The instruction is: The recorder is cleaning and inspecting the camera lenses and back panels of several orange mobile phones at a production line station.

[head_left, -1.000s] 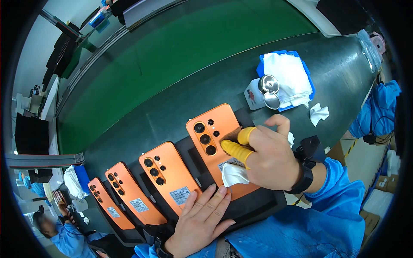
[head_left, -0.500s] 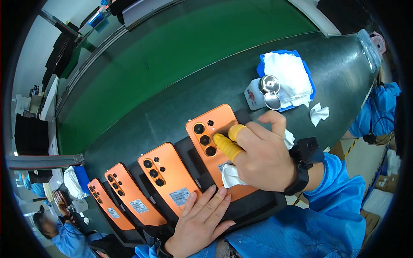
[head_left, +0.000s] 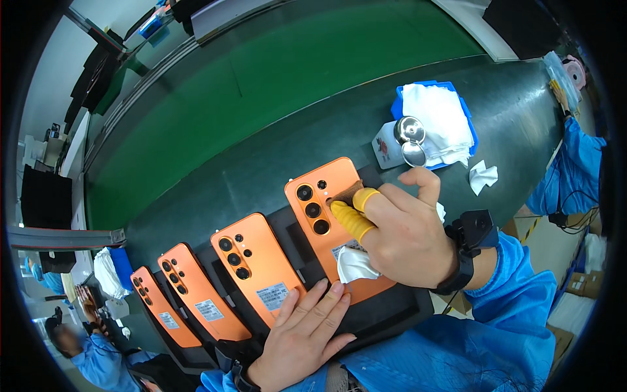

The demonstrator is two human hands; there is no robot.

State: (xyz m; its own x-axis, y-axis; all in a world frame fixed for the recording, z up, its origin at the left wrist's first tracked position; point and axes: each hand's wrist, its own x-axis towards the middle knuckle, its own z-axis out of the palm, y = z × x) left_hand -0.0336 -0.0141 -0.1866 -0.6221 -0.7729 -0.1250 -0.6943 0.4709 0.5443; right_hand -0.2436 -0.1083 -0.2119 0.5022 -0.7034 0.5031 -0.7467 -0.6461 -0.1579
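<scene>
An orange phone point(head_left: 319, 247) lies camera side up in a black tray point(head_left: 382, 313). My right hand point(head_left: 408, 245) is closed over it, two fingers in yellow finger cots point(head_left: 353, 222). They press a small brown piece of cloth or pad point(head_left: 347, 194) onto the back beside the lenses. A crumpled white wipe point(head_left: 356, 266) sticks out under the same hand, over the phone's lower part. My left hand point(head_left: 302, 343) lies flat with fingers stretched, fingertips at the phone's lower edge and near the neighbouring orange phone point(head_left: 258, 261). Two more orange phones point(head_left: 204, 287) lie farther left.
Behind my right hand stand a white pump bottle point(head_left: 386, 145) with an open metal lid and a blue bin point(head_left: 475, 127) of white wipes. A loose wipe point(head_left: 483, 176) lies on the green table point(head_left: 274, 150). People in blue sleeves point(head_left: 578, 166) are at both sides.
My right hand and the brown piece have shifted very slightly on the phone. My left hand stays in place. At the far right, another person's hand has come into view.
</scene>
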